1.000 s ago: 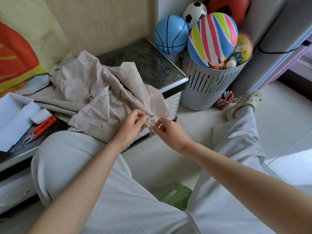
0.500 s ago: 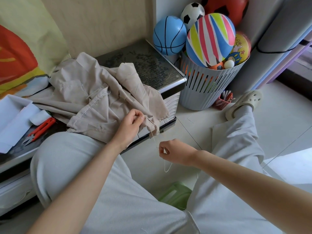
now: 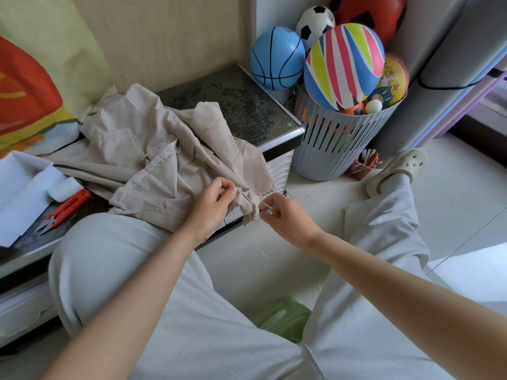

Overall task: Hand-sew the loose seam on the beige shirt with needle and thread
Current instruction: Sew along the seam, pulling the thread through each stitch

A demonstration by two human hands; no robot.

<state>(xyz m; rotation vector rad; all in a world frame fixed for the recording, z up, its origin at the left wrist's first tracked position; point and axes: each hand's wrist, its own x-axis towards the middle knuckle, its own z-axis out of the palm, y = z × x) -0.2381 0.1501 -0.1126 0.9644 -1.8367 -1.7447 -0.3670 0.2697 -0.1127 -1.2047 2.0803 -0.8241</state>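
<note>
The crumpled beige shirt lies on a low dark cabinet top and hangs over my left knee. My left hand pinches the frayed seam edge near the shirt's lower right corner. Close beside it, my right hand pinches a thin needle at the fabric's edge. The thread is too fine to make out clearly.
Red thread snips and a white roll lie left of the shirt beside a white box. A grey slatted basket full of balls stands at the right. A green stool sits under me.
My right hand, which had pulled down and away from the seam drawing the thread out, has come back up to the fabric edge. The left hand kept its hold.
</note>
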